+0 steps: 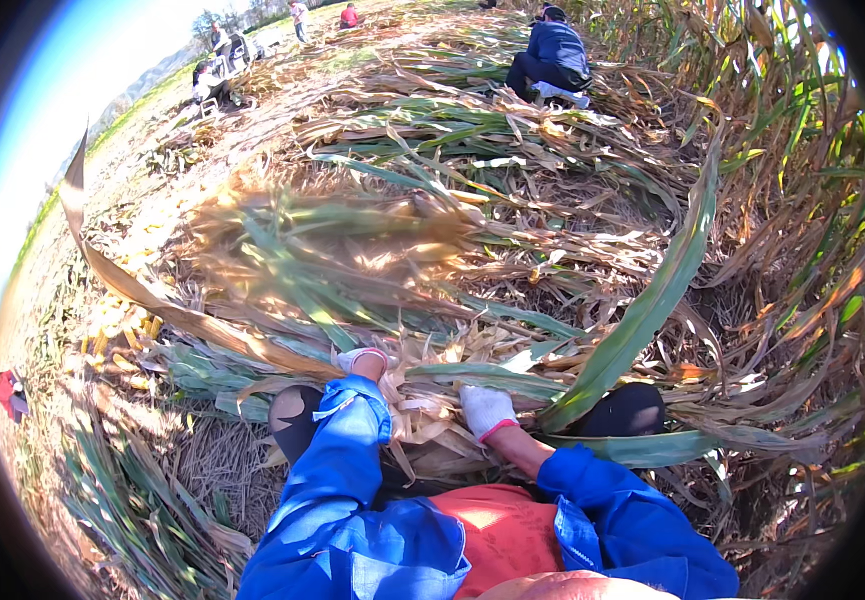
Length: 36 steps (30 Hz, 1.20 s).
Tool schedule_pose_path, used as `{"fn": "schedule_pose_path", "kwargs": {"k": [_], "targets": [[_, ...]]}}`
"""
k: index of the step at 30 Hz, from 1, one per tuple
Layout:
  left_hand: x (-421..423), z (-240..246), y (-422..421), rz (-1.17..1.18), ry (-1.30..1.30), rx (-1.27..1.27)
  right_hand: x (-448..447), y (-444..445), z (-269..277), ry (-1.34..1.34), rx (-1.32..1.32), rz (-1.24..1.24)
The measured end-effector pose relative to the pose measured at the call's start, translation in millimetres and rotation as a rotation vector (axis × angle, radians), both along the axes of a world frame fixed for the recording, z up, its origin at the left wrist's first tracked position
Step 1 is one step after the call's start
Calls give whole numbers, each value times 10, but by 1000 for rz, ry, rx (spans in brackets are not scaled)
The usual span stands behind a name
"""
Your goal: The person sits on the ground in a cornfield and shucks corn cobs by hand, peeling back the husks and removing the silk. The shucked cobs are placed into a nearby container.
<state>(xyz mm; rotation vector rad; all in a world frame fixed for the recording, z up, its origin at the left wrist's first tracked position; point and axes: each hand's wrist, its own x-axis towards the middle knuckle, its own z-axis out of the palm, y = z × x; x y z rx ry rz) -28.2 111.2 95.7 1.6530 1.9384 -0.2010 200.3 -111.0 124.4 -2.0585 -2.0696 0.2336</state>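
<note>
My left hand (363, 360), in a white knit glove with a pink cuff, reaches into the cut corn stalks between my knees. Leaves hide its fingers. Lower and to the right, my right hand (486, 411) wears a matching glove, its back up and its fingers curled down against dry corn husks (429, 420). What lies under those fingers is hidden. A long green corn leaf (646, 307) arches up beside my right knee, and a dry brown leaf (155, 300) curves out left of my left hand. Beyond both hands, a bundle of corn stalks (327, 240) is blurred.
Husked yellow corn ears (121, 322) lie on the ground to the left. Standing corn (800, 172) lines the right side. Farther off, a person in dark clothes (552, 56) squats among cut stalks; several others are scattered leftward. More stalks (140, 495) lie at lower left.
</note>
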Motion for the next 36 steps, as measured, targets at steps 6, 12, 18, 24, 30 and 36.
{"fn": "schedule_pose_path", "kwargs": {"k": [6,12,18,24,30,36], "targets": [[-40,-106,21,104,-124,-10,-22,-20,12,-20,57,-32],[-91,-285,123,230,-266,-8,8,-53,65,-4,74,30],[-203,-652,357,470,-492,21,8,-123,211,14,-1,27],[-494,-1316,687,742,-830,6,18,-151,293,28,-63,34],[-662,-1459,854,1000,-1173,17,49,-94,280,58,-65,76],[-382,-358,480,944,-1397,195,79,-4,196,145,-42,44]]}}
